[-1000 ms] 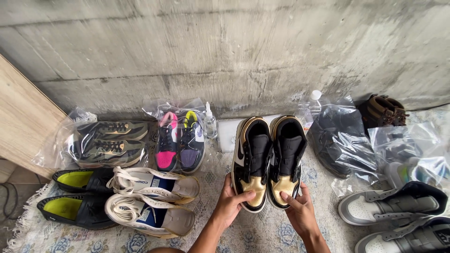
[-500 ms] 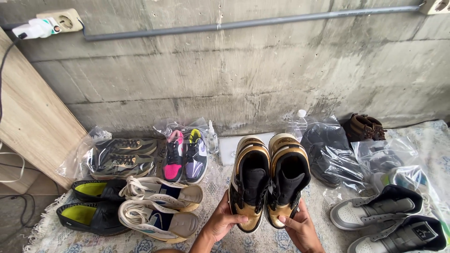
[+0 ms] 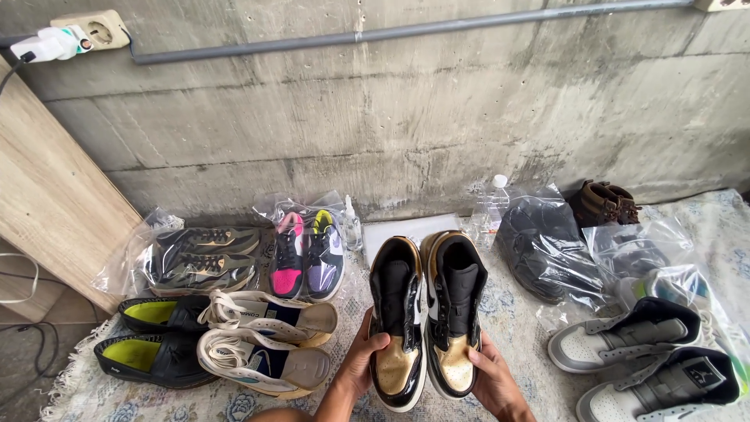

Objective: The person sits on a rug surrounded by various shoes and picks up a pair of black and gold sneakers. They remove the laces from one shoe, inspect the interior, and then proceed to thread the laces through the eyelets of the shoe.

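Kneeling at a bare concrete wall [image 3: 406, 133], my left hand [image 3: 361, 367] and right hand [image 3: 491, 379] clasp black-and-gold high-top sneakers [image 3: 426, 312] above the patterned rug [image 3: 516, 320].

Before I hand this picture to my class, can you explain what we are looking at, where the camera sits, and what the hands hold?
There is no machine here: a person wears a camera on the head, looking down at their own two bare hands. The left hand and right hand each grip one side of a pair of black and gold high-top sneakers, held together by the toes. Around them on a patterned rug lie other shoes: white low sneakers, black shoes with yellow insoles, pink and purple sneakers in a bag, grey and white high-tops. Behind is a concrete wall.
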